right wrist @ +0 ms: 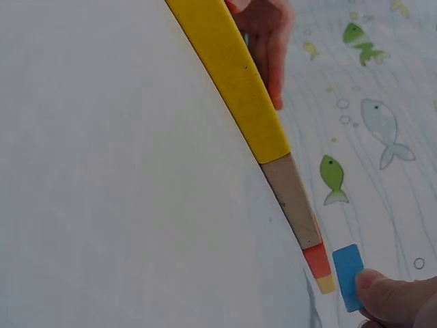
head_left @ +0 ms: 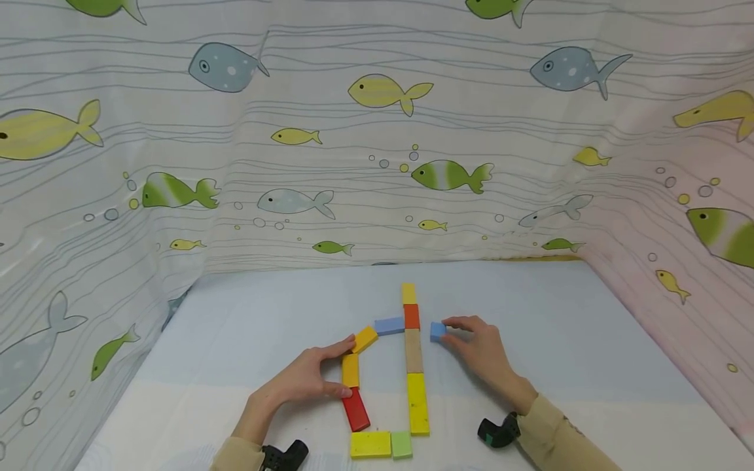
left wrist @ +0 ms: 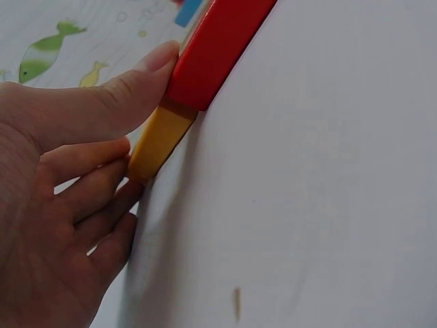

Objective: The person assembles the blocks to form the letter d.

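My right hand (head_left: 485, 350) pinches a small blue block (head_left: 438, 331) between thumb and fingers, just right of a straight column of blocks. From far to near the column holds a small yellow block (head_left: 409, 294), an orange-red block (head_left: 412, 316), a tan wooden block (head_left: 414, 351) and a long yellow block (head_left: 418, 405). My left hand (head_left: 303, 376) rests against a curved row to the left. Its thumb touches the red block (left wrist: 218, 58) and its forefinger the upper orange block (head_left: 364, 339); the lower orange block (head_left: 350, 371) lies between them.
A long blue block (head_left: 389, 326) joins the curve to the column. At the near end lie a yellow block (head_left: 370, 445) and a light green block (head_left: 402, 445), side by side. A fish-patterned curtain (head_left: 365, 144) surrounds the pale tabletop (head_left: 501, 288).
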A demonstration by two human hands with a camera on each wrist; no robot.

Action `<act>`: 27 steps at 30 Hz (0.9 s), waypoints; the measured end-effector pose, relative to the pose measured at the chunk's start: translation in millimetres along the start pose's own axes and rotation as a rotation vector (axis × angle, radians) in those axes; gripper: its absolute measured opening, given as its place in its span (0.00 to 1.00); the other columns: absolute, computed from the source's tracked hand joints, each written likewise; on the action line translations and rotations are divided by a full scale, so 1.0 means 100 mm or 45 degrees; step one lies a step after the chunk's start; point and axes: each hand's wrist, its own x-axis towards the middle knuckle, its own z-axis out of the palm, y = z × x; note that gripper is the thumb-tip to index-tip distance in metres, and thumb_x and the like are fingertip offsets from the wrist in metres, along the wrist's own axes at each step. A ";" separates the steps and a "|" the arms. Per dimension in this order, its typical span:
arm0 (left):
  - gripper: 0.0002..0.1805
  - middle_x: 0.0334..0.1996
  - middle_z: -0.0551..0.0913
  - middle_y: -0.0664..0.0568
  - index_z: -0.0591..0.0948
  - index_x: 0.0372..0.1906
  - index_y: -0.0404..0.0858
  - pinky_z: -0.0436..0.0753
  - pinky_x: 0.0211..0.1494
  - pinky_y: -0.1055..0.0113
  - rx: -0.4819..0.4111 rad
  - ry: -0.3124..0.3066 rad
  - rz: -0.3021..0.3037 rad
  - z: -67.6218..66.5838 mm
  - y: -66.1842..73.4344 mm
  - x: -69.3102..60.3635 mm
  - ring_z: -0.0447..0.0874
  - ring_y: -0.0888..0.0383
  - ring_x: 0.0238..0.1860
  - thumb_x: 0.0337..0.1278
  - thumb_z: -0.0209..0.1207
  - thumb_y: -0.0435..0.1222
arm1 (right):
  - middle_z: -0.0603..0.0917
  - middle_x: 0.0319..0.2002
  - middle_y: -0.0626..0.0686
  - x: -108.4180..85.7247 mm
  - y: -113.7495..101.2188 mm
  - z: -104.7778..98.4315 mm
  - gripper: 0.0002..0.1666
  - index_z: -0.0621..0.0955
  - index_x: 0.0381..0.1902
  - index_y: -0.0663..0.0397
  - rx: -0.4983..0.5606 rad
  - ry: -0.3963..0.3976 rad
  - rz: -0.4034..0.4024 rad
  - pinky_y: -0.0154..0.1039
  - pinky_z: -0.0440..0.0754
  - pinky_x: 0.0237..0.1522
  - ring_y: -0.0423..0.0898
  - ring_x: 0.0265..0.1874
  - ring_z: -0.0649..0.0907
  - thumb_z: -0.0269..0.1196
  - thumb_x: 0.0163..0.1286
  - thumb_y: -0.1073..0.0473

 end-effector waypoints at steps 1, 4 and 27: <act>0.48 0.76 0.63 0.57 0.66 0.76 0.48 0.59 0.74 0.34 -0.001 -0.001 0.000 0.00 0.01 0.00 0.59 0.44 0.77 0.48 0.74 0.49 | 0.89 0.46 0.52 -0.01 -0.01 -0.03 0.18 0.87 0.49 0.51 0.007 -0.005 0.001 0.56 0.83 0.54 0.52 0.49 0.85 0.74 0.60 0.59; 0.48 0.76 0.64 0.56 0.66 0.76 0.48 0.59 0.74 0.34 0.006 0.001 0.003 0.00 0.02 0.01 0.59 0.44 0.77 0.48 0.74 0.49 | 0.89 0.46 0.50 -0.02 -0.04 -0.10 0.19 0.87 0.50 0.50 0.017 -0.009 -0.015 0.54 0.84 0.54 0.51 0.49 0.85 0.74 0.60 0.60; 0.48 0.76 0.64 0.57 0.66 0.76 0.48 0.60 0.73 0.34 0.023 0.013 -0.012 0.01 0.02 0.00 0.60 0.44 0.76 0.48 0.74 0.48 | 0.88 0.41 0.39 -0.27 -0.25 -0.31 0.22 0.88 0.47 0.43 -0.001 -0.059 -0.166 0.44 0.86 0.49 0.39 0.43 0.85 0.78 0.52 0.60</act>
